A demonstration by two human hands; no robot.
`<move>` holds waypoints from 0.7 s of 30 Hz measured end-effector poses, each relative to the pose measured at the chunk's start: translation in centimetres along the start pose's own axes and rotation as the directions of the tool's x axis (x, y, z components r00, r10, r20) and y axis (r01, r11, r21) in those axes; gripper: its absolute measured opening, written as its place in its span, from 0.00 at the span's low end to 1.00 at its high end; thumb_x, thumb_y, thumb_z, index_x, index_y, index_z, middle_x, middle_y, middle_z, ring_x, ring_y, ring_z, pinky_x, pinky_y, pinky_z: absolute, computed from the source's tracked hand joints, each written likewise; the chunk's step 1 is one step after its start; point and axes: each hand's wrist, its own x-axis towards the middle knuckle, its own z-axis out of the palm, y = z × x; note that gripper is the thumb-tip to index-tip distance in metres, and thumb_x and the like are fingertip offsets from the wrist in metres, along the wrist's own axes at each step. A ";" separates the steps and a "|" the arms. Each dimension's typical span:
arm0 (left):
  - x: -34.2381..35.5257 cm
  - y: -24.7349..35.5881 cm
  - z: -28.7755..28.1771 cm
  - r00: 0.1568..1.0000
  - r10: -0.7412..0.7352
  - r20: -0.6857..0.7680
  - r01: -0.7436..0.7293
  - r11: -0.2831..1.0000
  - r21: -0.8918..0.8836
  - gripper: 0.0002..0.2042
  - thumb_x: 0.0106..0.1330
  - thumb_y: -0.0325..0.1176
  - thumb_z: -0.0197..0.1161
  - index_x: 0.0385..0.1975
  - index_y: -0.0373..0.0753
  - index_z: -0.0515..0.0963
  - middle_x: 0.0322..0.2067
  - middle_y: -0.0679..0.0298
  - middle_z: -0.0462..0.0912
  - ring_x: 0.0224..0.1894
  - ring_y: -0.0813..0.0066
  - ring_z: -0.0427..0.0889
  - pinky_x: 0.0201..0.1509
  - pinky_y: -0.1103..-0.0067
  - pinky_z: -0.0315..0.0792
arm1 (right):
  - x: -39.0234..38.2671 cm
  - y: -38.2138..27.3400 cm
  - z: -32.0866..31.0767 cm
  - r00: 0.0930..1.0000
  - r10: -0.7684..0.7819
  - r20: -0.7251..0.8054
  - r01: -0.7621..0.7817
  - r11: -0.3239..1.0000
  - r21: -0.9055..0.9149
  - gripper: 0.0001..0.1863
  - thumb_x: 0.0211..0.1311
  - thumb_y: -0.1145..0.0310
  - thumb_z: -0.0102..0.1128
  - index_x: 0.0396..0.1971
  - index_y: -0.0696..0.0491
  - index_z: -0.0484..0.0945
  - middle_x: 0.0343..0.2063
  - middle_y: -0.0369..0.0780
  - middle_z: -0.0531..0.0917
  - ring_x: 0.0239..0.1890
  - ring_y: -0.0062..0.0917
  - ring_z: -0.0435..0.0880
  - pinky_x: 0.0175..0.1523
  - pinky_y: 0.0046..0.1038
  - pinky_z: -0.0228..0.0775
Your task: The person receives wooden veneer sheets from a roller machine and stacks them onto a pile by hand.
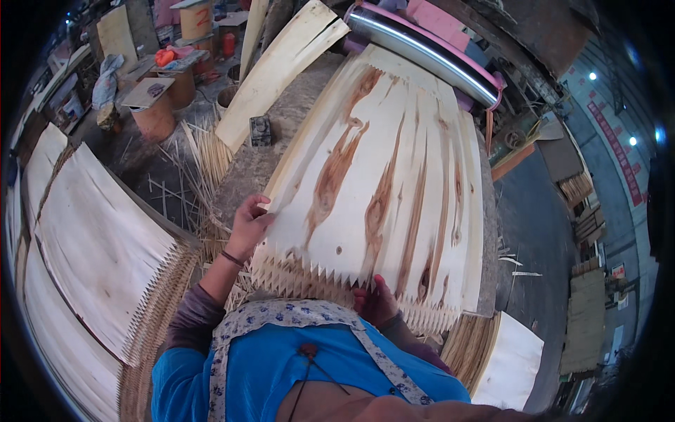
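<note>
Just past the floral apron (288,314), the right hand (376,301) bends at the toothed near edge of a brown-streaked veneer sheet (369,165); I cannot tell whether it pinches. A little farther, the left hand (251,226) curls loosely at the left edge, its grip equally unclear. The sheet tops a stack on the worktop (299,105). Beyond stand a dark block (260,131) and, farthest, a shiny roller (422,50).

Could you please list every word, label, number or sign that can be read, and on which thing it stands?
Pale drum, upper left: one reddish painted mark, readable but not copied here.
Red banner, right: pale characters, too small and blurred.
Small sign below it: too small.
Top wood sheet: no writing visible.
</note>
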 end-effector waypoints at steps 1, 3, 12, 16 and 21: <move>0.3 -0.9 -0.8 1.000 0.001 -0.004 -0.001 1.000 0.000 0.16 0.50 0.20 0.56 0.39 0.39 0.66 0.23 0.66 0.72 0.20 0.85 0.66 0.21 0.87 0.59 | 0.9 -0.6 0.0 0.997 -0.028 0.076 0.028 1.000 0.005 0.27 0.54 0.48 0.52 0.44 0.55 0.70 0.33 0.43 0.79 0.33 0.28 0.78 0.37 0.27 0.70; 0.4 -2.7 -2.6 0.997 -0.066 -0.032 0.062 0.990 -0.123 0.14 0.52 0.21 0.54 0.39 0.38 0.67 0.24 0.64 0.73 0.21 0.82 0.71 0.22 0.87 0.63 | 1.8 -1.6 2.5 0.975 -0.209 -0.070 0.194 0.965 -0.175 0.22 0.54 0.49 0.52 0.35 0.55 0.73 0.28 0.43 0.80 0.29 0.27 0.78 0.30 0.28 0.69; -1.3 -5.4 -2.8 0.955 -0.264 -0.138 0.251 0.963 -0.101 0.06 0.60 0.28 0.51 0.32 0.36 0.73 0.25 0.64 0.78 0.24 0.77 0.78 0.25 0.85 0.69 | 9.3 -11.7 2.9 0.947 -0.278 -0.162 0.231 0.938 -0.259 0.14 0.55 0.50 0.50 0.40 0.37 0.71 0.32 0.44 0.79 0.26 0.29 0.78 0.30 0.34 0.72; -2.1 -5.7 -2.6 0.944 -0.259 -0.202 0.248 0.965 -0.081 0.08 0.62 0.33 0.50 0.28 0.37 0.75 0.23 0.66 0.78 0.24 0.79 0.78 0.26 0.85 0.68 | 13.2 -17.0 2.8 0.943 -0.322 -0.083 0.294 0.924 -0.245 0.11 0.56 0.52 0.51 0.37 0.38 0.72 0.31 0.44 0.79 0.27 0.28 0.77 0.29 0.31 0.71; -3.2 -5.9 -2.8 0.926 -0.289 -0.242 0.288 0.957 -0.042 0.11 0.63 0.37 0.50 0.26 0.39 0.76 0.23 0.66 0.79 0.24 0.81 0.77 0.27 0.85 0.68 | 15.0 -18.6 6.6 0.891 -0.416 -0.184 0.348 0.884 -0.311 0.09 0.55 0.54 0.53 0.34 0.39 0.72 0.31 0.42 0.80 0.27 0.27 0.79 0.30 0.30 0.72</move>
